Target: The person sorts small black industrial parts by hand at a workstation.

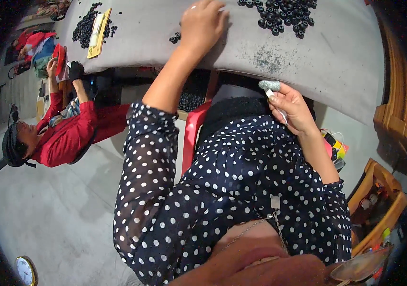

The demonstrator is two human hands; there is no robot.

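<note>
My left hand (202, 27) is over the grey table, its fingers curled in near the top edge of the view. What it holds, if anything, is hidden. A few small black ring-shaped parts (175, 37) lie beside its wrist. My right hand (291, 107) is just off the table's near edge, above my lap. Between its thumb and fingers is a slim white tool (269, 94); its exact kind cannot be made out. A grey cloth wrap (269, 86) covers one fingertip of that hand.
On the table (336, 62) sit a big heap of black round parts (286, 14), dark crumbs (268, 60), a left heap (86, 26) and a yellow strip (99, 33). A co-worker in red (70, 138) works at left. A wooden chair (377, 200) stands at right.
</note>
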